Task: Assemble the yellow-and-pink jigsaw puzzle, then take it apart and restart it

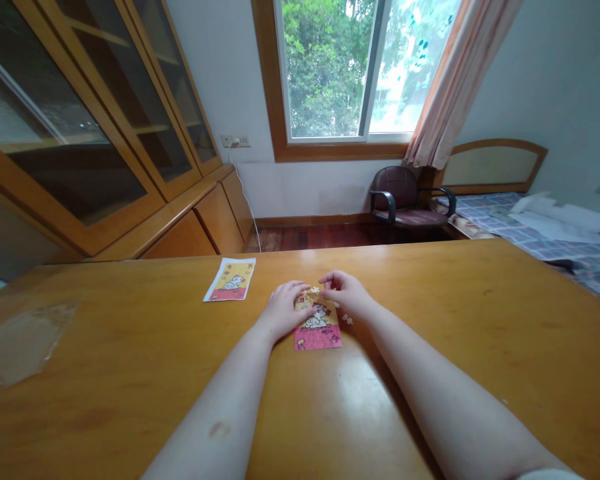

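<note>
A jigsaw puzzle (319,339) with a white cartoon animal on yellow and pink lies on the table in front of me. My left hand (283,310) rests along its left side, fingers stretched out and thumb lying on the picture. Over the puzzle's upper right corner, my right hand (349,295) has its fingers bent inward; whatever may be between the fingertips is too small to make out. Pale loose puzzle pieces (314,291) sit at the top edge between both hands. Another few loose pieces (347,319) lie just right of the puzzle, below my right hand.
A printed reference picture (235,280) with the same design lies left of the puzzle on the wooden table (145,360). Clear plastic film (25,340) lies at the far left. Beyond the table are a glass-door cabinet (155,180), an armchair (400,197) and a bed (545,230).
</note>
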A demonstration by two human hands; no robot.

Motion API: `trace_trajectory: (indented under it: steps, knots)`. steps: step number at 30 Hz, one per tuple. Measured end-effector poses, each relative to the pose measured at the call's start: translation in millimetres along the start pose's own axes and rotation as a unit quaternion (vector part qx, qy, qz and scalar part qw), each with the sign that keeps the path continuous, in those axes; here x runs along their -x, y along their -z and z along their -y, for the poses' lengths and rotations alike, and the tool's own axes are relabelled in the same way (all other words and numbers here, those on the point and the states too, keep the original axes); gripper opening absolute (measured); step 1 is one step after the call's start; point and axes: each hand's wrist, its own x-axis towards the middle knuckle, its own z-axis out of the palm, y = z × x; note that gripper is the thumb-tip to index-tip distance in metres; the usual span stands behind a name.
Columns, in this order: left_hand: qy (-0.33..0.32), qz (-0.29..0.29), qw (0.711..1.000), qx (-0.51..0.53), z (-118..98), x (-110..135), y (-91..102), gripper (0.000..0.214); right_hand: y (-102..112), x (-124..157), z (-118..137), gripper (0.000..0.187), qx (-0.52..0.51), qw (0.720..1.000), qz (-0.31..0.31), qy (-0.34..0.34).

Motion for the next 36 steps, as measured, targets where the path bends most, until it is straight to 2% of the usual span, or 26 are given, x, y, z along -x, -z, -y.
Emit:
trace_trajectory:
  steps: [3,8,14,19,25,27,31,36]
  knots:
    - [-0.018,-0.008,1.0,0.024,0.5,-1.6,-0.2,0.048,0.0,-2.4,-1.6,0.027,-0.07,0.997,-0.024,0.007]
    - [0.01,-0.025,0.998,0.053,1.7,-2.9,-1.3,0.035,0.8,-2.0,0.6,0.031,-0.099,0.992,-0.077,0.02]
    - [0.038,-0.055,0.995,0.077,1.9,-2.4,-0.4,0.017,-0.9,-1.3,0.1,0.03,-0.108,0.991,-0.07,0.032]
    - [0.032,-0.103,0.988,0.107,2.6,-2.9,-1.1,0.015,-3.3,0.5,-5.8,0.026,-0.033,0.998,-0.048,0.033]
    - [0.023,-0.128,0.98,0.149,1.4,-2.5,-0.4,0.015,-5.6,6.3,-5.0,0.035,0.094,0.995,0.011,0.041]
    - [0.014,-0.121,0.981,0.151,0.1,-2.1,0.6,0.015,-5.8,6.7,-5.3,0.029,0.138,0.989,0.013,0.045]
    - [-0.029,-0.074,0.987,0.139,-2.6,-1.3,0.4,0.019,-4.8,4.4,-9.1,0.024,0.162,0.986,-0.004,0.04]
    - [-0.061,0.009,0.993,0.099,-5.9,0.8,-4.1,0.058,-6.1,1.5,-13.6,0.023,0.184,0.98,-0.043,0.055]
